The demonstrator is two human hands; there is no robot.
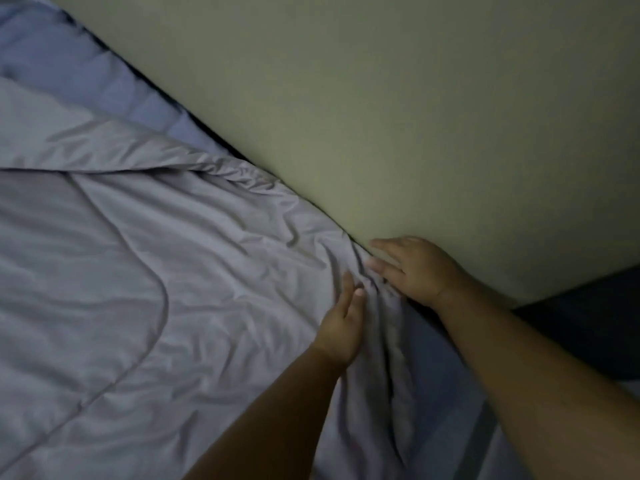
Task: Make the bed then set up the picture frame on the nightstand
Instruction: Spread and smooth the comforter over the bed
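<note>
At the far left, the grey comforter (pixel 104 271) lies spread over the bed, its top edge folded back so the bluer sheet (pixel 69 77) shows above it. The quilted surface there is fairly smooth; the creases gather toward the right, where the edge meets the wall (pixel 415 116). The left hand (pixel 341 327) rests flat on that bunched fabric, fingers (pixel 348 289) extended and close together, holding nothing. Just beside it, the right hand (pixel 415 271) presses into the seam between comforter and wall, fingers loosely spread, apparently pushing cloth down instead of gripping it. The picture frame and nightstand are out of view. The risk I judge from here: tucking one spot hard could drag the comforter toward the wall, skewing the folded edge and deepening wrinkles.
</note>
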